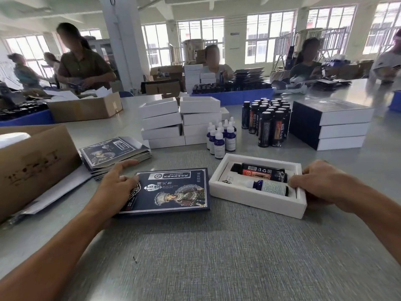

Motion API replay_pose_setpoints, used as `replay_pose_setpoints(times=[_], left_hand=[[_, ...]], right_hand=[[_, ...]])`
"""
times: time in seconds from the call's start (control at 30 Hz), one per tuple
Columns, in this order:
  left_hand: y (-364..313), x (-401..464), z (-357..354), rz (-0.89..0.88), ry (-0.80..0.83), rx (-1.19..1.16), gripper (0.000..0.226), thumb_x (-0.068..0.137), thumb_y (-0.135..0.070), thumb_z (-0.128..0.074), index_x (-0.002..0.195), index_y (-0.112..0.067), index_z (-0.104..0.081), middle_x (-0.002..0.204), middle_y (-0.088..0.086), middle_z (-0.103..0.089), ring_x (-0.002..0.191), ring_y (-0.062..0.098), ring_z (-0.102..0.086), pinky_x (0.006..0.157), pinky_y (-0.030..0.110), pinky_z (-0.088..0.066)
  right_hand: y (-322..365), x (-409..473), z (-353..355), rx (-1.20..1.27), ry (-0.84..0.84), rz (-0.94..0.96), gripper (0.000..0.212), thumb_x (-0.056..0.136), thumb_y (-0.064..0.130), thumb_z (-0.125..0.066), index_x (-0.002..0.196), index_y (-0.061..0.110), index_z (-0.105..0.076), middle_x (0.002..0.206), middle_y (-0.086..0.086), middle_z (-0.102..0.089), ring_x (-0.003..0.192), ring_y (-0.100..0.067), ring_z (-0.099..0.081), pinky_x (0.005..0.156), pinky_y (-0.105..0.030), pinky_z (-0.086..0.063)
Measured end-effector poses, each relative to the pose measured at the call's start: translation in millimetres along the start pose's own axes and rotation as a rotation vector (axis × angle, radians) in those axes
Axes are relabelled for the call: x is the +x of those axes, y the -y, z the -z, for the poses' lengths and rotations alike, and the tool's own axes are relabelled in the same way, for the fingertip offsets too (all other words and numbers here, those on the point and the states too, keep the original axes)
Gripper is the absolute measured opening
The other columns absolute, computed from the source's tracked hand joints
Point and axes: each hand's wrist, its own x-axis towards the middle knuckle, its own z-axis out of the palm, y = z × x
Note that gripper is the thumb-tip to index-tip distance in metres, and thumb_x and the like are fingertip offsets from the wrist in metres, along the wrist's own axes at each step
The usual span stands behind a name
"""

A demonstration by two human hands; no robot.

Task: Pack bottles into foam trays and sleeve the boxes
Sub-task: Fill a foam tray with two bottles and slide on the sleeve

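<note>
A white foam tray box lies on the grey mat, right of centre. In it lie a black bottle and a blue dropper bottle, side by side. My right hand grips the box's right end. Left of the box a dark blue printed sleeve lies on the mat. My left hand holds the sleeve's left edge, fingers spread over it.
Behind stand several blue dropper bottles, several black bottles, stacked white boxes and sleeved boxes. A pile of flat sleeves and a cardboard carton lie at left. Other people work at the far tables.
</note>
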Motion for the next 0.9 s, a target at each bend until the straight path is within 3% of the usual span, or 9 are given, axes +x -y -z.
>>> replay_pose_setpoints(times=[0.13,0.27,0.37,0.47,0.57,0.63,0.8,0.9], left_hand=[[2,1,5,0.026,0.016,-0.119,0.033,0.098,-0.016,-0.058,0.117,-0.043,-0.059,0.092,0.002,-0.076,0.074,0.027,-0.074,0.052,0.032,-0.057],[2,3,7,0.036,0.037,-0.174,0.033,0.098,-0.016,-0.058,0.116,-0.043,-0.06,0.097,0.004,-0.076,0.08,0.031,-0.074,0.057,0.036,-0.059],[1,2,5,-0.01,0.016,-0.104,0.033,0.098,-0.017,-0.057,0.117,-0.044,-0.058,0.094,-0.001,-0.075,0.076,0.024,-0.074,0.054,0.033,-0.059],[1,2,3,-0.061,0.001,-0.045,0.034,0.098,-0.015,-0.057,0.116,-0.045,-0.057,0.089,-0.004,-0.074,0.066,0.013,-0.072,0.046,0.024,-0.052],[0,1,2,-0.059,0.026,-0.024,0.037,0.098,-0.014,-0.057,0.119,-0.044,-0.055,0.088,-0.006,-0.074,0.068,0.014,-0.072,0.053,0.029,-0.055],[0,0,1,-0.032,0.05,-0.02,0.038,0.098,-0.014,-0.057,0.121,-0.044,-0.054,0.091,-0.005,-0.075,0.075,0.02,-0.074,0.06,0.035,-0.057],[0,-2,0,-0.037,0.053,0.029,0.04,0.097,-0.013,-0.058,0.122,-0.044,-0.053,0.088,-0.005,-0.075,0.072,0.015,-0.073,0.059,0.027,-0.052],[-1,-3,1,-0.051,0.047,0.058,0.04,0.097,-0.014,-0.059,0.12,-0.046,-0.053,0.088,-0.006,-0.075,0.069,0.009,-0.071,0.059,0.023,-0.048]], right_hand=[[2,-3,1,-0.036,0.017,0.015,0.021,0.084,0.023,-0.071,0.074,0.005,-0.067,0.065,-0.011,-0.066,0.055,-0.021,-0.058,0.053,-0.026,-0.045],[4,-4,3,-0.071,0.034,0.031,0.02,0.085,0.023,-0.071,0.078,0.005,-0.067,0.068,-0.01,-0.067,0.054,-0.019,-0.058,0.047,-0.023,-0.041],[5,-4,4,-0.05,0.017,0.067,0.017,0.085,0.021,-0.071,0.082,0.005,-0.068,0.076,-0.014,-0.071,0.064,-0.025,-0.067,0.053,-0.032,-0.055],[6,-5,6,-0.004,0.018,0.051,0.015,0.084,0.019,-0.071,0.086,0.004,-0.068,0.08,-0.016,-0.073,0.074,-0.03,-0.072,0.072,-0.047,-0.062],[5,-5,9,-0.005,0.044,0.006,0.017,0.083,0.019,-0.073,0.085,0.003,-0.069,0.083,-0.017,-0.073,0.071,-0.027,-0.068,0.072,-0.039,-0.058],[4,-5,10,-0.004,0.05,-0.019,0.017,0.082,0.018,-0.074,0.085,0.002,-0.069,0.084,-0.018,-0.073,0.071,-0.028,-0.067,0.073,-0.042,-0.059],[4,-5,10,-0.006,0.04,-0.019,0.022,0.08,0.02,-0.074,0.089,0.0,-0.07,0.092,-0.023,-0.073,0.07,-0.028,-0.063,0.067,-0.039,-0.054],[5,-5,11,0.004,0.033,-0.001,0.022,0.082,0.02,-0.073,0.09,0.0,-0.071,0.091,-0.022,-0.073,0.083,-0.036,-0.072,0.077,-0.048,-0.059]])
